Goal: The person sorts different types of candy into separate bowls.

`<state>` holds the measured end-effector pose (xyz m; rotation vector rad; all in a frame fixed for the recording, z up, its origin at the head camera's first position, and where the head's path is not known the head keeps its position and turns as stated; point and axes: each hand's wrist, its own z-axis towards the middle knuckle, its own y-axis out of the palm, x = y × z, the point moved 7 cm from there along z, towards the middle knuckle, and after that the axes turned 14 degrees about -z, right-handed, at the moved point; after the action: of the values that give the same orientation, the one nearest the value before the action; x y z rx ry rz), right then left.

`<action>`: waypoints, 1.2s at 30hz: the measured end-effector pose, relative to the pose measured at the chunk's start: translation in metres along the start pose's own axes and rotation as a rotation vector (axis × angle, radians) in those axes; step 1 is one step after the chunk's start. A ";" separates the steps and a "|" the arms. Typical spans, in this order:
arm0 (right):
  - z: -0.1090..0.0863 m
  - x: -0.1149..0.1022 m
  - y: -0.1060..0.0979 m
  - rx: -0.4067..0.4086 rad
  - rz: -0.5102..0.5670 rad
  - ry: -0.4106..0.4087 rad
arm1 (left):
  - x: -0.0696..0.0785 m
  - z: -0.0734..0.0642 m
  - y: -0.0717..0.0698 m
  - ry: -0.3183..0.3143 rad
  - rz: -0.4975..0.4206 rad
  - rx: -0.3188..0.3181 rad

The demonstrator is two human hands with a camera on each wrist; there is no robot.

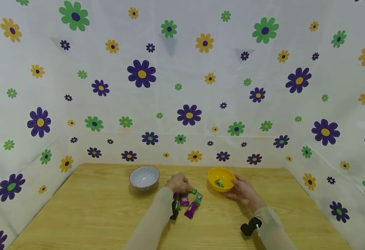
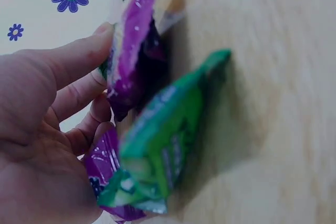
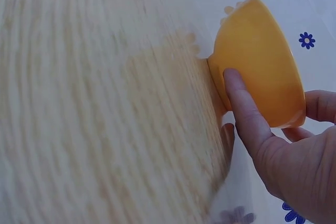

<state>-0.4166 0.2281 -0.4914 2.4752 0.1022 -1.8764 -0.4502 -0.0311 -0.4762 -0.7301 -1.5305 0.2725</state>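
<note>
My left hand (image 1: 178, 183) reaches down over a small group of wrapped candies and pinches a green-wrapped candy (image 1: 194, 191) at its fingertips. Around that hand lie purple-wrapped candies (image 1: 184, 200) and another green one. In the left wrist view a green candy (image 2: 163, 140) and a purple candy (image 2: 134, 45) partly hide the fingers. With my right hand (image 1: 245, 190) I grip the side of a yellow bowl (image 1: 213, 171), thumb along its outer wall and fingers by the rim. One green candy (image 1: 219, 183) lies inside the bowl.
Left of the candies stands a pale patterned bowl (image 1: 144, 177) with a reddish rim. Everything sits on a wood-grain table (image 1: 101, 205). A white flowered sheet (image 1: 176, 93) hangs behind the table and along both sides.
</note>
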 end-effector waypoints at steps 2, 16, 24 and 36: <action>0.000 0.000 -0.001 0.009 0.004 0.001 | 0.000 0.001 0.001 0.012 -0.044 -0.011; 0.001 0.000 -0.005 0.005 0.009 -0.008 | 0.021 0.011 0.005 0.134 -0.276 -0.047; -0.001 0.000 -0.005 0.005 0.014 -0.011 | 0.037 0.015 0.017 0.152 -0.326 -0.017; 0.000 0.003 -0.007 0.014 0.030 0.017 | 0.061 0.016 0.037 0.188 -0.428 0.097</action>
<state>-0.4166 0.2347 -0.4945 2.4879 0.0525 -1.8519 -0.4519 0.0371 -0.4509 -0.3280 -1.4425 -0.0427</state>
